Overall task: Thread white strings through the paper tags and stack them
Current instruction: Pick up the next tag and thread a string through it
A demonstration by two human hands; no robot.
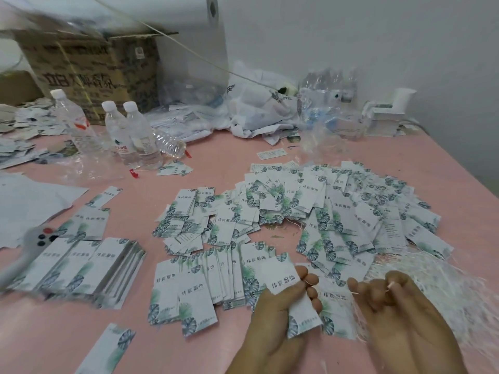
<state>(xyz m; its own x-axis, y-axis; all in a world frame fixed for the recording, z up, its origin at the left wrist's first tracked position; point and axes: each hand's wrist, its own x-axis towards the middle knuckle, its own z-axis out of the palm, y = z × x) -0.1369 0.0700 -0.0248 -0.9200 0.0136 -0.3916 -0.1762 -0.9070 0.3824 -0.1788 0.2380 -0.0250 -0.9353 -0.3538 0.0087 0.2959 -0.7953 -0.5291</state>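
You are in the threading step: your left hand (pixel 286 306) grips one tag (pixel 283 279) at lower centre, your right hand (pixel 391 295) pinches a string (pixel 353 292) just beside it. Next I think the string end must meet the tag's hole.

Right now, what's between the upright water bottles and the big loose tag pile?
Head view: mostly bare pink table, with one stray tag between the water bottles and the tag pile.

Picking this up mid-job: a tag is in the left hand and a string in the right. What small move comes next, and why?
Probably bring the string tip across to the held tag's top edge. The left hand grips that tag upright, the right hand pinches the string beside it, and the two remain apart. The tag's hole is hidden here.
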